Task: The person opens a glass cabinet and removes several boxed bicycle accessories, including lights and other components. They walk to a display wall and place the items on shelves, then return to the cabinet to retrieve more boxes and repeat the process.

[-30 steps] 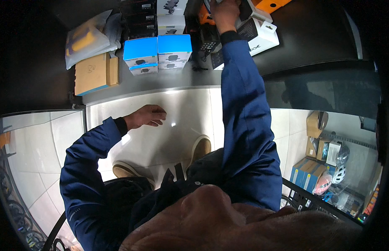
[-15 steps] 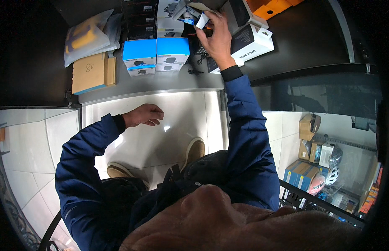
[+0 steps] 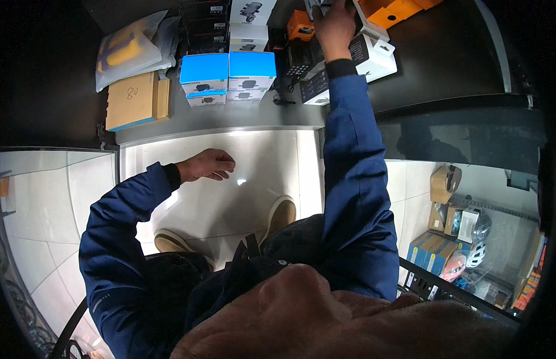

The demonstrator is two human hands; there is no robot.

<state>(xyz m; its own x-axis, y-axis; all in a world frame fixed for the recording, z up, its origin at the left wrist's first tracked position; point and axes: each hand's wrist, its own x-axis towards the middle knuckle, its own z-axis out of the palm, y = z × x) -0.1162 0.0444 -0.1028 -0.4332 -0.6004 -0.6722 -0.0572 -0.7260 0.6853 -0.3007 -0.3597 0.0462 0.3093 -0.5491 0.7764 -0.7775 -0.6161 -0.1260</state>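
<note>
My right hand (image 3: 336, 29) reaches to the back of the dark shelf (image 3: 230, 113), at the picture's top edge. Its fingers curl beside a grey, shiny piece (image 3: 314, 8); the fingertips and whatever lies in them are mostly hidden. Below the wrist are a white box (image 3: 373, 58) and a black-and-white box (image 3: 315, 88). To the left of this hand stands a small orange box (image 3: 301, 26). My left hand (image 3: 207, 165) hangs in front of the shelf, over the floor, with loosely bent fingers apart and nothing in them.
Blue-topped boxes (image 3: 251, 64) stand at the shelf's front, with black boxes (image 3: 203, 27) behind. Plastic-bagged goods (image 3: 131, 51) lie behind a cardboard box (image 3: 131, 102) at left. Orange boxes (image 3: 394, 11) sit at back right. Glass doors (image 3: 457, 140) swing out on both sides.
My right hand has moved farther back and slightly right, and the small white-and-blue packet it held is no longer in sight. The orange box has come into view. My left hand stays put.
</note>
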